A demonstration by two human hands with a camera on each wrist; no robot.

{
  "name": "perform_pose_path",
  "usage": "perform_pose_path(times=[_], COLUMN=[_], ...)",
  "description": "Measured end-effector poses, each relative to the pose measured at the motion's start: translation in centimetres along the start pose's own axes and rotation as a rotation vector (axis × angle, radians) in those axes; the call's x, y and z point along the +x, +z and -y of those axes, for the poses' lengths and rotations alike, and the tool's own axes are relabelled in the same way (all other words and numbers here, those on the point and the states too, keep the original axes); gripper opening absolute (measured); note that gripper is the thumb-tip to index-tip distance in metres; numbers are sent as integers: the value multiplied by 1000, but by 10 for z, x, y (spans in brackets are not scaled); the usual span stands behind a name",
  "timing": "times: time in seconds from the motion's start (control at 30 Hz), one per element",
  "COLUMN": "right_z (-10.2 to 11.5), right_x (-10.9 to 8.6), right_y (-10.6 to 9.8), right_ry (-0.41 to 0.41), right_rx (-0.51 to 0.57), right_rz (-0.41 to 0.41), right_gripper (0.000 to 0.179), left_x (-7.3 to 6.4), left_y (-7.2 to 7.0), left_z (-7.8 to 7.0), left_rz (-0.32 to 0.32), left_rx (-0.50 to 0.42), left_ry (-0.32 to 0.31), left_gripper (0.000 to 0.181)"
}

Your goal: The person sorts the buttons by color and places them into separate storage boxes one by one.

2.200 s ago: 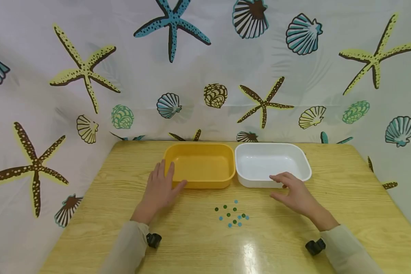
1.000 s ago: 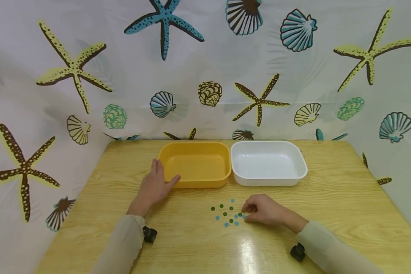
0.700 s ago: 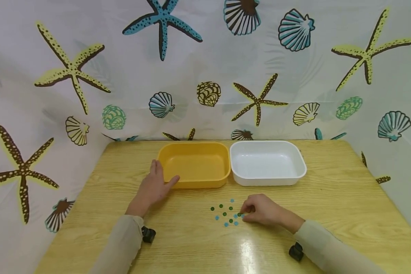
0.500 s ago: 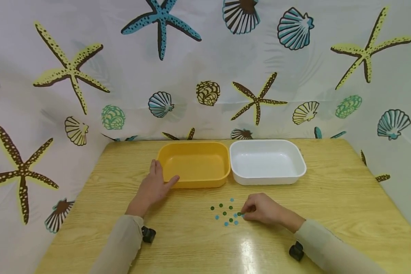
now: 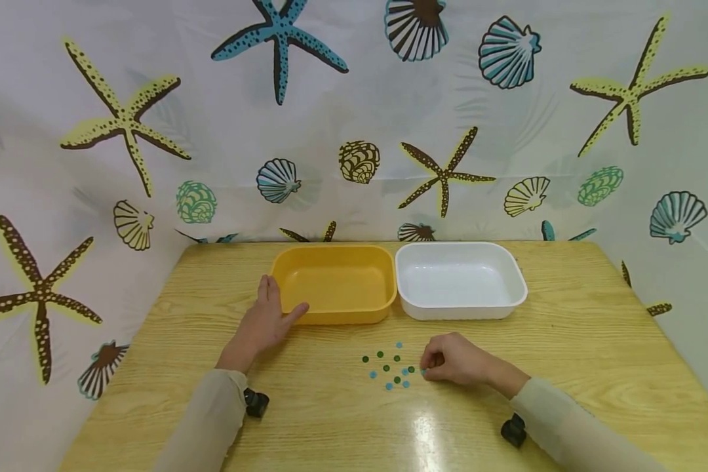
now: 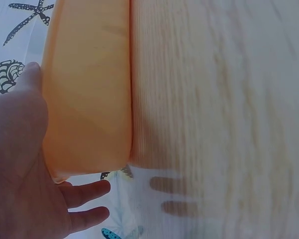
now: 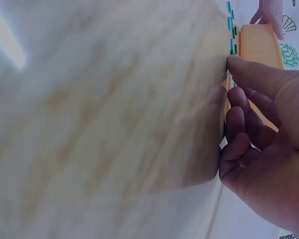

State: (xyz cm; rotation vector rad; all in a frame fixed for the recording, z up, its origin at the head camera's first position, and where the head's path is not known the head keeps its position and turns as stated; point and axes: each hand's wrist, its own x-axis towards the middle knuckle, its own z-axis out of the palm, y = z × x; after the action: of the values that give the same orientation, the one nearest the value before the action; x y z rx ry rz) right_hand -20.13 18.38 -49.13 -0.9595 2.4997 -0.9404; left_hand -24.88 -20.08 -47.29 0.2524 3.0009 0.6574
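My left hand [image 5: 262, 328] rests at the near left corner of a yellow-orange tray [image 5: 336, 318]. Its fingers lie straight along the tray's side with the thumb at the front rim, as the left wrist view also shows. Low over the table, my right hand [image 5: 455, 359] pinches a small light-blue disc [image 5: 423, 372] between thumb and forefinger; most of it hides behind the fingertips. Just left of those fingertips lie several loose discs, some dark green [image 5: 397, 380] and some light blue [image 5: 373, 375]. In the right wrist view the other fingers are curled in.
A white tray [image 5: 461, 314] stands beside the yellow-orange one, their ends touching. Both sit on a wood-grain table [image 5: 318, 406] toward its back edge. Behind and at the sides hangs a white cloth [image 5: 330, 118] printed with starfish and shells.
My right hand came from in front of the white tray down to the discs, then shifted slightly right with the blue disc. My left hand's fingers drew closer together at the yellow-orange tray.
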Motion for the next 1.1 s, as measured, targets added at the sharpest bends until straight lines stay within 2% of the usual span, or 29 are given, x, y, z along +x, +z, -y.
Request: perform_pose_path(times=[0.27,0.4,0.57,0.9,1.1], right_z=[0,-4,-4,0,5], right_x=[0,-1,-1,2,5], right_y=[-3,-7,-17,-32,-46], right_ry=[-24,-6,25,29,31], right_rx=[22,40,72,169,169], right_rz=[16,16,-8,-72,-118], right_gripper=[3,4,5,5,5], left_x=[-1,-1,0,-1,0], left_y=[-2,-1,1,-1,-1], left_z=[1,2,3,2,1], left_rz=[18,18,16,15,25], left_rx=[-19,-43,-48,-32,-35], left_ry=[-10,-4,-5,-10,-18], left_gripper=[106,108,108,108,107])
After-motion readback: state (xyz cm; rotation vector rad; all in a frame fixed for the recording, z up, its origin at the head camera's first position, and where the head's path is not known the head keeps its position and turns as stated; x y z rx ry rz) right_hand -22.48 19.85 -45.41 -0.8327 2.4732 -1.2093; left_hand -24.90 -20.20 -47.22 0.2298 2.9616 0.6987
